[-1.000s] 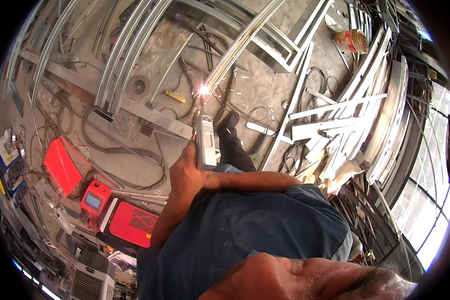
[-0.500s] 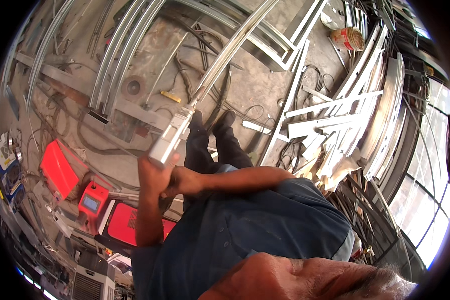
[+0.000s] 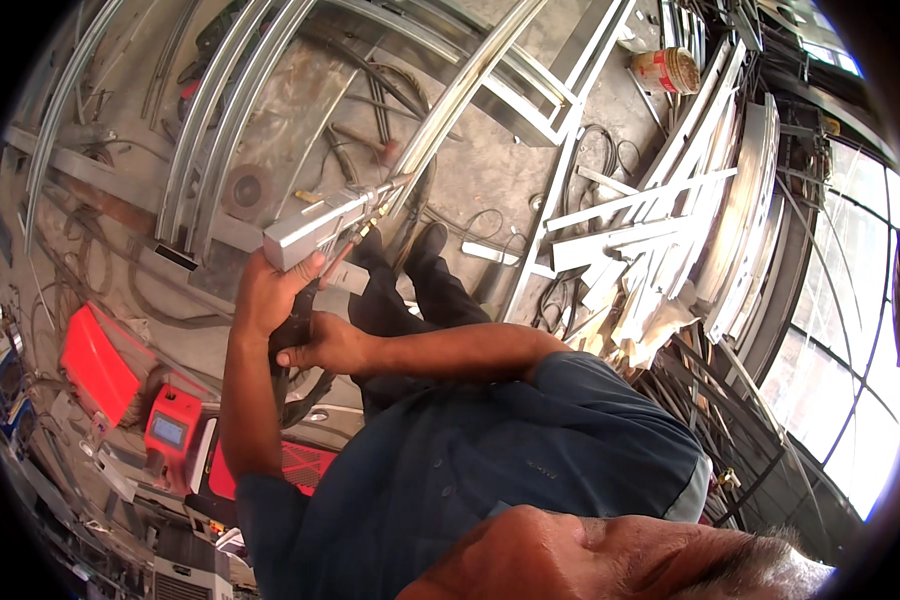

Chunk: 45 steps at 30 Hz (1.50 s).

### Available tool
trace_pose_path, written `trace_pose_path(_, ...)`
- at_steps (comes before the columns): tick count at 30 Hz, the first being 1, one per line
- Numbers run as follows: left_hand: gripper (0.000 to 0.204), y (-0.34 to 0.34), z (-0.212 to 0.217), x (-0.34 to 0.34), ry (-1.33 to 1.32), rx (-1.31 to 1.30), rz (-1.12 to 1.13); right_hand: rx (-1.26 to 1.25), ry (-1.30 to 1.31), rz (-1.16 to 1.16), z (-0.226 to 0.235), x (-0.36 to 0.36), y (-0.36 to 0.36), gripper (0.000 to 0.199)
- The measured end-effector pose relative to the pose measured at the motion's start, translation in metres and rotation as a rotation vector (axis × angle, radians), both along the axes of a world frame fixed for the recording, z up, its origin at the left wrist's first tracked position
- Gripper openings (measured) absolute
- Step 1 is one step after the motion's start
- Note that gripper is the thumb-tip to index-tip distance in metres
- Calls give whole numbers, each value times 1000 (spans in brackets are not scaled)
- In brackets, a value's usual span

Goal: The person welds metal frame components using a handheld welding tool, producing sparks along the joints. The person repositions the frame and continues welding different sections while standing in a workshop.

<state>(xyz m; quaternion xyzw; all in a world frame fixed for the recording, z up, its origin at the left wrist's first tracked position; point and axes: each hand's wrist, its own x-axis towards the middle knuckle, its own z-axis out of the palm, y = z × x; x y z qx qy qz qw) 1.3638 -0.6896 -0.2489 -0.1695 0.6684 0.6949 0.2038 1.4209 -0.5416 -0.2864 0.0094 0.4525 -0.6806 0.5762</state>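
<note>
My left hand [image 3: 267,298] is closed round the grip of a silver, box-bodied welding gun [image 3: 315,228], its thumb along the side. The gun's narrow nozzle points to the upper right, close to a long metal channel [image 3: 462,88]; whether they touch I cannot tell. Below it, my right hand [image 3: 335,344] wraps the lower part of the black grip, where a dark cable [image 3: 308,405] hangs down. A thin brass-fitted tube runs beside the nozzle.
Metal frames [image 3: 225,120] cross the floor at upper left, with cables among them. A red machine [image 3: 175,425] with a small screen and a red panel [image 3: 100,365] stand at lower left. Silver profiles [image 3: 650,240] lie heaped on the right, near a round tub [image 3: 667,71].
Both hands have shifted left with the welding gun. The gun has swung to lie flatter across the view, baring its underside and the black grip. The whole view has shifted slightly.
</note>
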Motion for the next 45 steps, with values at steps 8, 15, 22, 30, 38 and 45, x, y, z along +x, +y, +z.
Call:
trace_pose_path(8, 44, -7, 0, -8, -78, 33, -4, -31, -32, 5, 1, -7, -5, 40)
trace_pose_path(15, 45, -10, -1, -12, -55, 56, -32, -17, -63, -41, -5, -3, -12, 42)
trace_pose_path(22, 44, -8, 0, -16, -59, 58, -38, 10, -57, -28, 2, -10, -10, 40)
trace_pose_path(30, 44, -9, -3, -14, -79, 34, -31, 7, -62, 5, 4, -13, -9, 42)
trace_pose_path(38, 48, -9, -6, -12, -97, 15, -23, 39, -64, 5, 15, -18, -9, 44)
trace_pose_path(45, 48, -10, 1, -13, -101, 48, -25, 50, -84, 25, 23, -22, -9, 47)
